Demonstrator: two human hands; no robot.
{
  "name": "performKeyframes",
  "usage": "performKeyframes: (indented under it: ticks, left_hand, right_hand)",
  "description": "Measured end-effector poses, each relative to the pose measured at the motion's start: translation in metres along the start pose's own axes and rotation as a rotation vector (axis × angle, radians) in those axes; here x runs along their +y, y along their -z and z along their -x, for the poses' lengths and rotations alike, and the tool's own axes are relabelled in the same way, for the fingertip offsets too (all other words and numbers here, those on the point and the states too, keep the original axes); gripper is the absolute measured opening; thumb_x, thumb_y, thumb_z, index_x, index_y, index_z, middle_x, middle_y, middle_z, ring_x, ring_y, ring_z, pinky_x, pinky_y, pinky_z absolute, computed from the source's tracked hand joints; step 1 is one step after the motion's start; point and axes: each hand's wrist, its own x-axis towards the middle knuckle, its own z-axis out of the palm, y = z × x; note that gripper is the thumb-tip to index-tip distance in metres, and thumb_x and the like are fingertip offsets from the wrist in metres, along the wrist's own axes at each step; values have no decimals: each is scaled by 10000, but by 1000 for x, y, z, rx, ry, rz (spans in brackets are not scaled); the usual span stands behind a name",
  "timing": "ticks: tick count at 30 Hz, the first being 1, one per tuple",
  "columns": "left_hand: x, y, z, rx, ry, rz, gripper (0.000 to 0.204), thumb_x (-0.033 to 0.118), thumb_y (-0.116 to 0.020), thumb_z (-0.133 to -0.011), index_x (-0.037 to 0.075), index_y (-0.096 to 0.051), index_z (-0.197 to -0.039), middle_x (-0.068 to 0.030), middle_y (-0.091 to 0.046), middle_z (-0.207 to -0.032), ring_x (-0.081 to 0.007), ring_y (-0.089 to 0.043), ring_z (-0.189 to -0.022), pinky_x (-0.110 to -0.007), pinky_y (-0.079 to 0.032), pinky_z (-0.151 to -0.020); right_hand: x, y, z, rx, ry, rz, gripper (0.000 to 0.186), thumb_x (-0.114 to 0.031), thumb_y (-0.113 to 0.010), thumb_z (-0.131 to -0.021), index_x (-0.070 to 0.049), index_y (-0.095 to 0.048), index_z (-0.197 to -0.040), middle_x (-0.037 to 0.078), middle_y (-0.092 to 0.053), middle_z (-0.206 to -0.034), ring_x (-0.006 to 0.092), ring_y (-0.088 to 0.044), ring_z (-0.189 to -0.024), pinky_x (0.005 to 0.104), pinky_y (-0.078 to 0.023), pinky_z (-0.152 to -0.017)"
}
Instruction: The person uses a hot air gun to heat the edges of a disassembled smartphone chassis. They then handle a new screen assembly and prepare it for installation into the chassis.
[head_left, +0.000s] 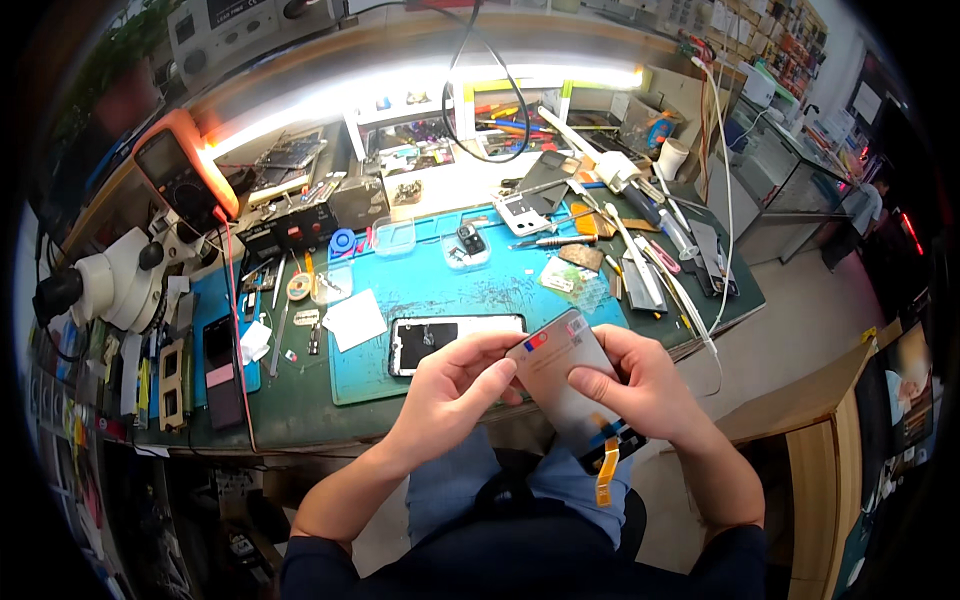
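Above my lap, at the bench's front edge, I hold a phone screen (560,375) with its grey back side up. An orange flex cable (606,470) hangs from its lower end. My right hand (645,385) grips the right edge, thumb lying on the back. At the upper left edge, my left hand (465,385) pinches the screen between thumb and fingers; some fingertips are hidden behind it. Just beyond my left hand, an opened phone body (430,335) lies on the blue work mat (400,290), partly covered by that hand.
A microscope (110,280) and an orange multimeter (185,165) stand at the left. Clear plastic boxes (394,237), a white paper square (355,320) and tweezers (555,241) lie on the bench. White cables (722,200) drape at the right; a black cable loop (525,125) hangs above.
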Motion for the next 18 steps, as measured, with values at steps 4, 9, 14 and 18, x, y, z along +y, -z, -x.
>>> performKeyframes:
  ticks: [4, 9, 14, 18]
  left_hand:
    - [-16, -6, 2, 37, 15, 59, 223, 68, -566, -993, -34, -580, -1191, -71, -652, -1072, -104, -630, -923, -268, -559, -772]
    - [-24, -10, 1, 80, 78, 47, 103, 75, -596, -978, -5, -583, -1042, -39, -638, -989, -83, -619, -868, -255, -555, -750]
    - [-23, -13, -1, 60, 146, 43, 98, 83, -619, -969, 7, -581, -1019, -27, -631, -966, -76, -620, -846, -245, -552, -742]
    - [-14, -19, -1, 45, 182, -70, 129, 81, -645, -954, 8, -587, -1043, -22, -636, -946, -78, -635, -841, -238, -553, -737]
  right_hand:
    - [6, 1, 9, -20, -57, 126, 296, -144, -685, -926, 3, -623, -1175, 49, -691, -869, 77, -620, -776, 256, -510, -698]
    - [16, 2, 13, -29, 15, 231, 301, -139, -696, -910, 6, -628, -1166, 89, -713, -881, 115, -663, -775, 273, -523, -700]
    - [14, 8, 17, -45, -18, 217, 303, -139, -701, -903, 10, -632, -1157, 112, -718, -893, 147, -701, -821, 287, -533, -713]
    - [10, 13, 23, -82, -33, 191, 307, -139, -701, -897, 12, -630, -1155, 123, -704, -864, 154, -672, -762, 298, -519, -687]
